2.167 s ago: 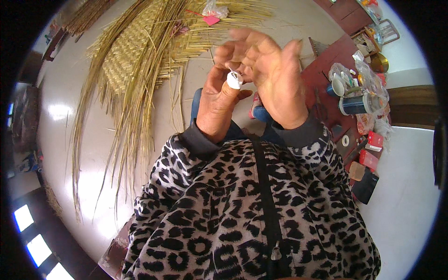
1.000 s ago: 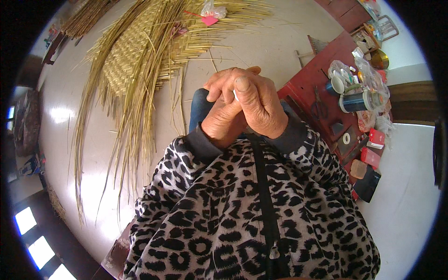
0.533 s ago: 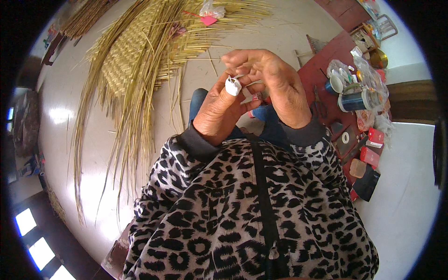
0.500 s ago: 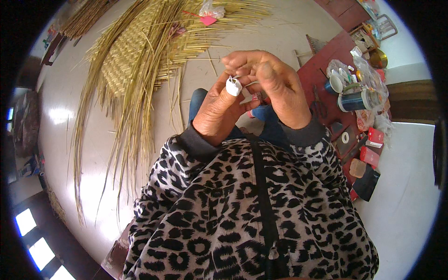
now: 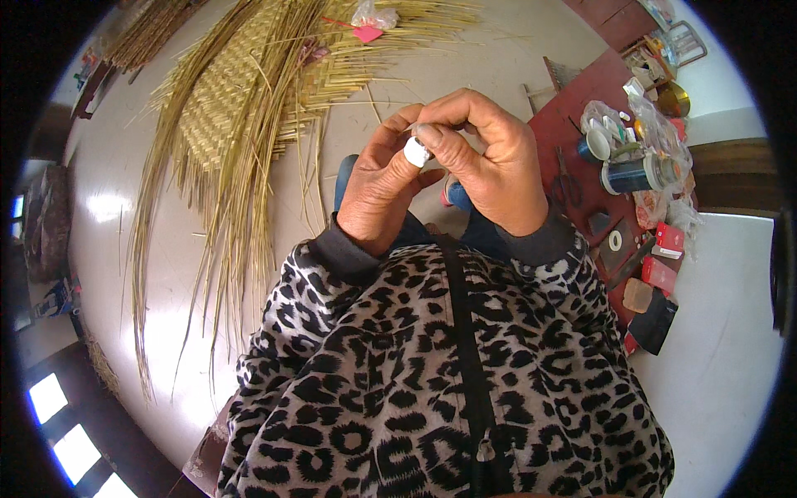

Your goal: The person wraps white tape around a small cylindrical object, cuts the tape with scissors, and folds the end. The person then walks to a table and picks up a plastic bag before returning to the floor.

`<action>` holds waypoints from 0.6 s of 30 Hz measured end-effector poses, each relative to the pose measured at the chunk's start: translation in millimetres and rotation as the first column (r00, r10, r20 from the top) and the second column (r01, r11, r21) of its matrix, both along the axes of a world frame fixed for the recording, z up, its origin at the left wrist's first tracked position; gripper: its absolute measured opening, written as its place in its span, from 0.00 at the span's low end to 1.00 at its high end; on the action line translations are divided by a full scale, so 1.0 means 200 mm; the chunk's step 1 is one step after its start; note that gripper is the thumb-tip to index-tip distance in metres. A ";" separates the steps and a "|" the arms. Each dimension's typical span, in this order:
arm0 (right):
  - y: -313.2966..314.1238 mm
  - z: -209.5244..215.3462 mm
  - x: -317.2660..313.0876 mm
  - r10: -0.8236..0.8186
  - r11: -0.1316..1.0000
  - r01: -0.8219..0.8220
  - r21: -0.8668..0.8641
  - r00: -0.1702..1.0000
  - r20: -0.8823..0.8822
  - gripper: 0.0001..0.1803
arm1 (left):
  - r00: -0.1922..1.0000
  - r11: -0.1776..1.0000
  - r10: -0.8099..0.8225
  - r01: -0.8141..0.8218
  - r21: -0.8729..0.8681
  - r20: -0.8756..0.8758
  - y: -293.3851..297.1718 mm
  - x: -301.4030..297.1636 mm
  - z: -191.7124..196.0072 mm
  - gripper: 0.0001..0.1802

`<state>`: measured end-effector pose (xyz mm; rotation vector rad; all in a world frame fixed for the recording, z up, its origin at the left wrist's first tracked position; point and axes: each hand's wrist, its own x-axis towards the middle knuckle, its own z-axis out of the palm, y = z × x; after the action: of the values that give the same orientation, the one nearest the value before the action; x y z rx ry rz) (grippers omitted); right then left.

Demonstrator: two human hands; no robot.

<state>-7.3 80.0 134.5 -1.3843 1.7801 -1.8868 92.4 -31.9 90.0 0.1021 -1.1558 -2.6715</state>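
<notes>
We have both hands raised in front of our chest, meeting over our knees. The left hand has a white wrap on the tip of 1 finger; it looks like tape or a small guard, and we cannot tell which. The right hand curls over it from the right, its thumb and forefinger pinched right at the wrap. Whether they grip the wrap itself or something thin beside it is hidden by the fingers.

As for progress, we judge the wrap to be already on the finger and sitting snug, with the right hand pressing or adjusting it. On the floor ahead lies a straw mat, its middle woven tight and long loose strands fanning out on every side, so the weaving looks only partly done. Neither hand touches the mat; it lies well apart from them.

Pose: both wrists are bent inward, backs of the hands toward us, left fingers loosely curled, right fingers arched in a pinch. Sleeves of a leopard-print jacket cover both forearms.

To our right stands a low red table crowded with jars, spools and small boxes.
</notes>
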 end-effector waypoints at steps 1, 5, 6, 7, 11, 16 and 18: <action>0.00 0.00 0.00 -0.041 0.999 0.040 -0.013 0.996 -0.074 0.06 | 1.000 1.000 -0.007 0.007 0.000 -0.020 0.00 0.00 0.00 0.36; -0.01 0.00 0.01 -0.166 0.986 0.161 -0.042 0.958 -0.234 0.06 | 1.000 1.000 0.002 -0.002 0.029 -0.007 0.00 -0.01 -0.02 0.36; -0.01 0.00 0.01 -0.174 0.985 0.168 -0.046 0.955 -0.239 0.06 | 1.000 0.999 0.009 -0.009 0.034 -0.012 0.00 -0.01 -0.03 0.37; -0.02 -0.01 0.02 -0.183 0.983 0.176 -0.049 0.952 -0.245 0.06 | 1.000 0.999 0.015 -0.015 0.039 -0.016 0.00 -0.02 -0.03 0.37; -0.03 -0.03 0.04 -0.184 0.982 0.173 -0.071 0.963 -0.198 0.06 | 0.997 0.999 0.040 -0.037 0.036 -0.063 0.00 -0.01 -0.04 0.37; -0.03 -0.04 0.05 -0.243 0.968 0.225 -0.111 0.949 -0.201 0.07 | 0.996 0.999 0.022 -0.019 0.033 -0.085 -0.02 -0.02 -0.04 0.38; -0.03 -0.04 0.05 -0.268 0.963 0.264 -0.050 0.949 -0.166 0.08 | 0.996 0.999 0.036 -0.033 0.037 -0.085 -0.01 -0.02 -0.03 0.38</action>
<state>3.2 74.6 126.9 -1.4152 2.1277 -1.9781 88.7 -34.6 83.0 0.0135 -1.0719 -2.6391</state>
